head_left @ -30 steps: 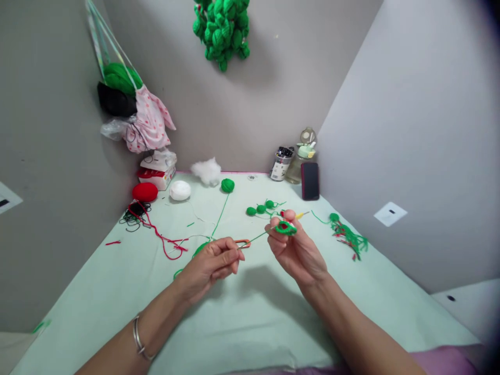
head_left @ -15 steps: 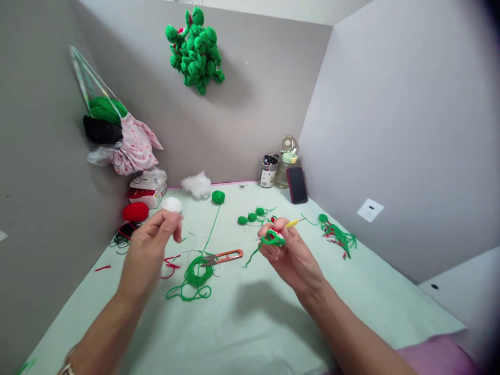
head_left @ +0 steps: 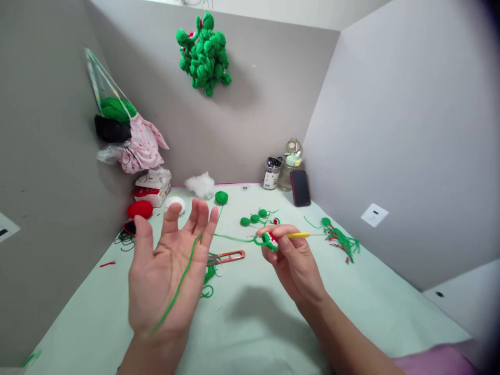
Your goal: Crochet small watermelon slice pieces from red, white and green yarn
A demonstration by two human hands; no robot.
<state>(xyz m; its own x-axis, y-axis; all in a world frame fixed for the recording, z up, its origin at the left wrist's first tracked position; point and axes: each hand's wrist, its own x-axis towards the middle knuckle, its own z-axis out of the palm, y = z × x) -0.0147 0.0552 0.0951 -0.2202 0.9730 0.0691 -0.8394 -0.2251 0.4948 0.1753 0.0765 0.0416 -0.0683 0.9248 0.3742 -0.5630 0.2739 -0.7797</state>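
Note:
My left hand [head_left: 172, 265] is turned palm up with its fingers spread. A strand of green yarn [head_left: 180, 284] lies across the palm, passes at the little finger and stretches over to the crochet piece. Pinched in my right hand [head_left: 295, 260] are a small green, red and white crochet piece [head_left: 269, 241] and a crochet hook with a yellow handle [head_left: 299, 235]. The hook's thin tip shows left of the piece, near a green loop. Behind my left hand, orange-handled thread snips [head_left: 230, 256] rest by a partly hidden coil of green yarn [head_left: 210, 274].
At the back are white stuffing [head_left: 200, 185], a green yarn ball [head_left: 221, 197], a canister [head_left: 272, 174], a bottle [head_left: 287, 174] and a phone [head_left: 300, 188]. Small green balls [head_left: 254, 219] lie mid-table. Yarn scraps [head_left: 341, 239] lie right, a red ball [head_left: 140, 210] left.
My left hand has opened from a curled pose, turned palm up and come nearer, with green yarn now across it. The strand to the crochet piece is now stretched out. The view has shifted slightly.

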